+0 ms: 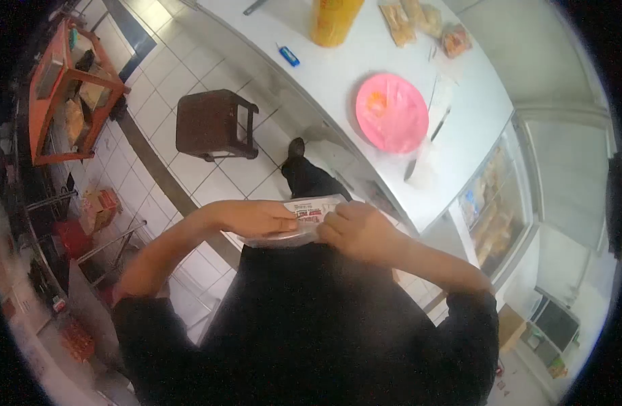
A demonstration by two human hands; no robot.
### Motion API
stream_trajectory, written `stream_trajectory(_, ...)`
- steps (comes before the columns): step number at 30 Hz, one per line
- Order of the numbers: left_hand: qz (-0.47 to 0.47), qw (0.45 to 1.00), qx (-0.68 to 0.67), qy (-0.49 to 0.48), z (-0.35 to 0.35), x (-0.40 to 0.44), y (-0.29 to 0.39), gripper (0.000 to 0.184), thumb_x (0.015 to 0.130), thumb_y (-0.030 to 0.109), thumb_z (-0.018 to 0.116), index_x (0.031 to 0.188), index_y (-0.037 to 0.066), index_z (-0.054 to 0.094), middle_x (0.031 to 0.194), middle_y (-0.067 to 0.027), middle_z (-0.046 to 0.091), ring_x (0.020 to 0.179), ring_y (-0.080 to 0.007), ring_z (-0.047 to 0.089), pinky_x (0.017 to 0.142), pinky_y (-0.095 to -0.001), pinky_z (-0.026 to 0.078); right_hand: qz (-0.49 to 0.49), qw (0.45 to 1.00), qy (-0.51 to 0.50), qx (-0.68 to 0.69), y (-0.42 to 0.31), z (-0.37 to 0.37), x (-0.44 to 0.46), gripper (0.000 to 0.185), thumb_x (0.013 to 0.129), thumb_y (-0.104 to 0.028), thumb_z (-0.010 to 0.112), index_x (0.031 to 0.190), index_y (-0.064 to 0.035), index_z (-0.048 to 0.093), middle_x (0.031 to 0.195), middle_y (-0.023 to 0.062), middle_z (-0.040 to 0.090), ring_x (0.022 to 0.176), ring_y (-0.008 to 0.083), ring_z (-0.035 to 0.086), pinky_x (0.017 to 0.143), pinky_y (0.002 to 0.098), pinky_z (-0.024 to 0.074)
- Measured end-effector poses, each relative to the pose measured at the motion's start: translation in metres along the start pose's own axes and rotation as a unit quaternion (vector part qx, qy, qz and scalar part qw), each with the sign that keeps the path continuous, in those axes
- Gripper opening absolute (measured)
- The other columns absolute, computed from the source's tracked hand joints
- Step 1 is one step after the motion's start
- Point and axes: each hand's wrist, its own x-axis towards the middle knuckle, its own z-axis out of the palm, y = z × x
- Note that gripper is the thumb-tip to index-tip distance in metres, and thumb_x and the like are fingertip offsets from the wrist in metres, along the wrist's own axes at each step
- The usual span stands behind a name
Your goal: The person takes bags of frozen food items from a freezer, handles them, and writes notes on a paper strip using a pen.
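Observation:
Close against my black-clothed front is a clear plastic packet [274, 239] with a white label [312, 210] printed in red and dark letters. My left hand [262, 218] grips its left part, fingers lying across the top. At the right end, my right hand [355, 232] is closed with its fingertips pinched on the plastic. The packet's contents cannot be made out. Beyond my right hand, on the white table, lies a pink plate [400, 122] with an orange smear on it. A knife [441, 124] rests beside the plate.
On the table [324, 81] are a yellow container [335, 24], a small blue object [289, 55] and several food packs [419, 20]. A brown stool [213, 124] stands on the tiled floor. An orange shelf [74, 95] is at left, a glass-fronted case [494, 203] at right.

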Motion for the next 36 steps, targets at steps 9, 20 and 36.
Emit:
stream_trajectory(9, 0.161, 0.798, 0.377, 0.442, -0.058, -0.023, 0.056, 0.044, 0.09, 0.034, 0.073, 0.11, -0.003, 0.058, 0.102, -0.0191, 0.06, 0.099, -0.0365, 0.061, 0.089, -0.0481, 0.049, 0.086, 0.935, 0.023, 0.343, 0.116, -0.053, 0.114, 0.033, 0.106, -0.03, 0.056, 0.09, -0.0011, 0.061, 0.074, 0.0183, 0.058, 0.066, 0.0333, 0.058, 0.063, 0.0427, 0.0478)
stream_trajectory(20, 0.128, 0.846, 0.349, 0.383, -0.174, -0.003, 0.027, 0.038, 0.102, 0.036, 0.06, 0.104, -0.002, 0.058, 0.067, -0.0217, 0.066, 0.061, -0.0402, 0.069, 0.052, -0.0491, 0.053, 0.108, 0.983, 0.138, 0.058, 0.185, -0.135, 0.199, 0.026, 0.091, -0.029, 0.074, 0.098, -0.0061, 0.065, 0.082, 0.0141, 0.065, 0.078, 0.0336, 0.063, 0.072, 0.0438, 0.0523)
stream_trajectory(36, 0.174, 0.844, 0.237, 0.448, -0.363, -0.058, 0.003, 0.025, 0.103, 0.02, 0.057, 0.105, -0.005, 0.057, 0.076, -0.0292, 0.062, 0.071, -0.0487, 0.064, 0.061, -0.0531, 0.048, 0.446, 0.639, 0.624, -0.056, 0.338, -0.202, 0.171, 0.034, 0.089, -0.026, 0.083, 0.093, 0.002, 0.065, 0.083, 0.0102, 0.071, 0.076, 0.0144, 0.066, 0.068, 0.03, 0.0533)
